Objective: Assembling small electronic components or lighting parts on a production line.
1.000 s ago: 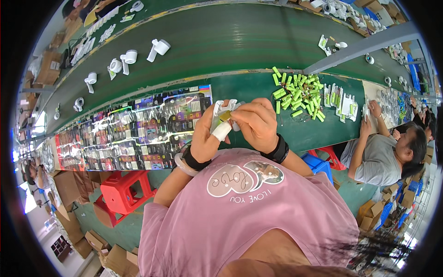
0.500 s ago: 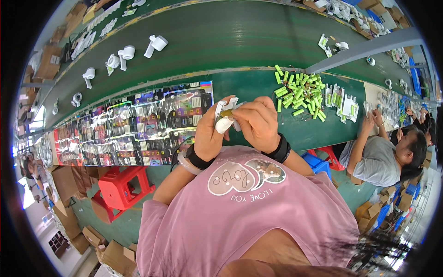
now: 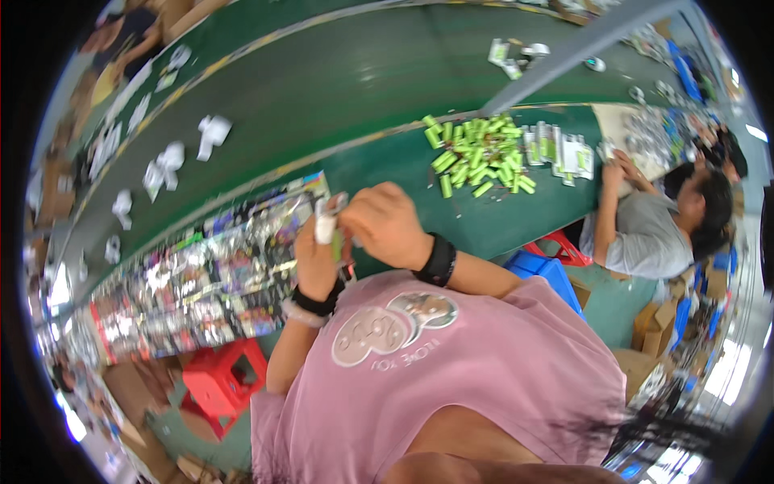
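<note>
My left hand is closed around a small white plastic housing, raised above the bench's near edge. A white covering wraps the tip of my left thumb. Below it, a bit of a green cylindrical battery shows between my hands. Bent over the housing from the right, my right hand has its fingers pinched together at it. Motion blur and the fingers hide what exactly the right fingertips grip. Dark bands circle both wrists.
Loose green batteries lie heaped on the green bench, beside white housings. Glossy printed packages cover the left side. White parts sit on the conveyor belt. A grey post crosses the far right; a co-worker sits right.
The view has turned, so the scene sits differently in the picture. Both hands stay together at the white housing, now turned more upright. A green battery shows lower between them.
</note>
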A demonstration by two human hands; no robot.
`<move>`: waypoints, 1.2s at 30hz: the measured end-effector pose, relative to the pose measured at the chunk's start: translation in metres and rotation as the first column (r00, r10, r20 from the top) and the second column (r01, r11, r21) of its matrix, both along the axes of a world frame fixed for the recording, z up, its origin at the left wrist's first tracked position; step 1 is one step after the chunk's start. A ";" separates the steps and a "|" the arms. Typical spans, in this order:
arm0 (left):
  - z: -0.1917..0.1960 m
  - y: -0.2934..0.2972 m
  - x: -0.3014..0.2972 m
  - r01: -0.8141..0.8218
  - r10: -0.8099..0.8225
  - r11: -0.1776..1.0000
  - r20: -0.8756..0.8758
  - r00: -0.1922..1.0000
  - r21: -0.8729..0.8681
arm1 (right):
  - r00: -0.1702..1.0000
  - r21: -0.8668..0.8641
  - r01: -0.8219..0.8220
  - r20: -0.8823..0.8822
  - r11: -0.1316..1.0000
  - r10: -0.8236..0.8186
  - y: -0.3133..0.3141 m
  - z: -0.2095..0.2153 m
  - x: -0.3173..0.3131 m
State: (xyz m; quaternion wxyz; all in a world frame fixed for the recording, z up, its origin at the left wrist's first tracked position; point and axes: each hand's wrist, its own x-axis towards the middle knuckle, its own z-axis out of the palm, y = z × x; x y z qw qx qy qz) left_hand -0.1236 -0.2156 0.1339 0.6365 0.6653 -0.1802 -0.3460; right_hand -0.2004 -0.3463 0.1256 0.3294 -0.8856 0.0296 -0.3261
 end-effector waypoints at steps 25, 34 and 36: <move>-0.116 -0.066 0.248 -0.136 0.135 0.975 0.020 0.991 0.175 | -0.217 -0.477 0.829 -0.755 0.293 -0.618 -0.440 -0.151 0.106; -0.152 -0.043 0.310 -0.544 0.129 0.709 0.677 0.725 0.448 | 0.103 -0.504 0.772 -0.502 0.387 -0.859 -0.372 -0.177 0.116; -0.141 -0.056 0.290 -0.727 0.003 0.640 0.945 0.328 0.250 | 0.191 -0.355 0.833 -0.536 0.425 -0.823 -0.344 -0.175 0.117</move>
